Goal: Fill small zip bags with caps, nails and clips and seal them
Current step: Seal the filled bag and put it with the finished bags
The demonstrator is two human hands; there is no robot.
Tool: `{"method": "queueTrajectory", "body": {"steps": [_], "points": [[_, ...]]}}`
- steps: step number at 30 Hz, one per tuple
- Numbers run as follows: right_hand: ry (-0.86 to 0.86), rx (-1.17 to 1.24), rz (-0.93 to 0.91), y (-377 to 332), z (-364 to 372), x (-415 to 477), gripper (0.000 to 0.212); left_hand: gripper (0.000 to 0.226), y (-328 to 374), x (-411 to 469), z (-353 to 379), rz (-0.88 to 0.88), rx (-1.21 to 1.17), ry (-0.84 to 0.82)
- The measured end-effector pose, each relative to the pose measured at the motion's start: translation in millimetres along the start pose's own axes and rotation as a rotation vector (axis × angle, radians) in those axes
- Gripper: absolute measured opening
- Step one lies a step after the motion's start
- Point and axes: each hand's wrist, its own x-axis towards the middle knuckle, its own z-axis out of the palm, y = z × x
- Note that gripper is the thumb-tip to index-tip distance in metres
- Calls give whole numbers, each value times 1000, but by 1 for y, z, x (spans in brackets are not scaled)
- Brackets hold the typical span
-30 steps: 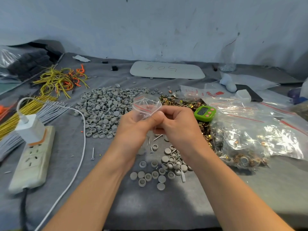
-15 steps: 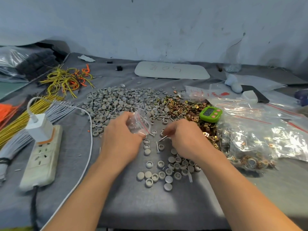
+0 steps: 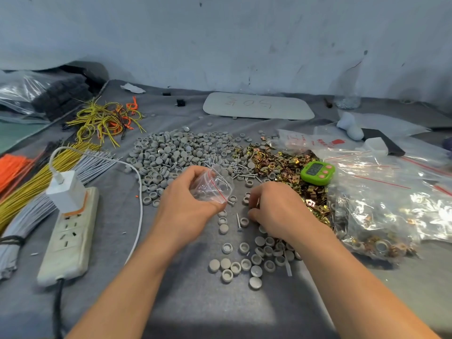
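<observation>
Nearest us, at 6 o'clock, the grey cloth [image 3: 195, 304] lies bare between our 2 forearms, and this open strip runs to the table's near edge. Just past it a loose cluster of grey caps [image 3: 244, 263] is spread out, its right side tucked under the right forearm.

Our left hand [image 3: 188, 209] pinches a small clear zip bag [image 3: 211, 187] with a red stripe between thumb and fingers, lifted a little off the cloth. Our right hand [image 3: 276, 211] sits knuckles-up at 3 o'clock of the bag, close but not touching it. Its fingers curl down among single caps, and we cannot tell whether they pinch anything. 1 nail [image 3: 238, 220] lies on the cloth in the narrow gap between the hands, touching neither.

At 9 o'clock a power strip [image 3: 71, 231] with a white charger [image 3: 64, 189] hems the left side. Its white cable [image 3: 139, 196] curves past near the left wrist. At 3 o'clock large clear bags [image 3: 391, 199] crowd the right side, lying against the gold clips [image 3: 281, 165].

At 12 o'clock the big heap of caps [image 3: 176, 152] begins just behind the zip bag, with nails mixed in along its right edge. A green timer [image 3: 317, 171] rests on the clips at 2 o'clock. Yellow wire bundles [image 3: 36, 177] lie at 10 o'clock. Farthest, a white board [image 3: 258, 106] lies flat near the wall [image 3: 220, 33].
</observation>
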Motion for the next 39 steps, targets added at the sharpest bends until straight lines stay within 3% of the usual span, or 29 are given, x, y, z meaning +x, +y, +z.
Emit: {"method": "queueTrajectory", "body": {"steps": [7, 15, 18, 24, 28, 34, 39], "points": [[0, -74, -28, -5, 2, 5, 8, 46, -4, 5, 2, 2, 12, 2], [-4, -45, -47, -9, 1, 4, 31, 45, -8, 3, -2, 13, 39, 13], [91, 94, -39, -7, -3, 3, 33, 48, -7, 0, 0, 17, 64, 1], [376, 670, -51, -8, -17, -16, 20, 49, 3, -4, 9, 40, 125, -23], [323, 973, -151, -11, -29, -31, 18, 53, 9, -4, 18, 71, 171, -28], [296, 683, -258, -25, -20, -35, 29, 56, 18, -6, 26, 98, 126, -62], [270, 699, -290, -26, -21, -33, 21, 56, 21, -5, 25, 116, 80, -76]]}}
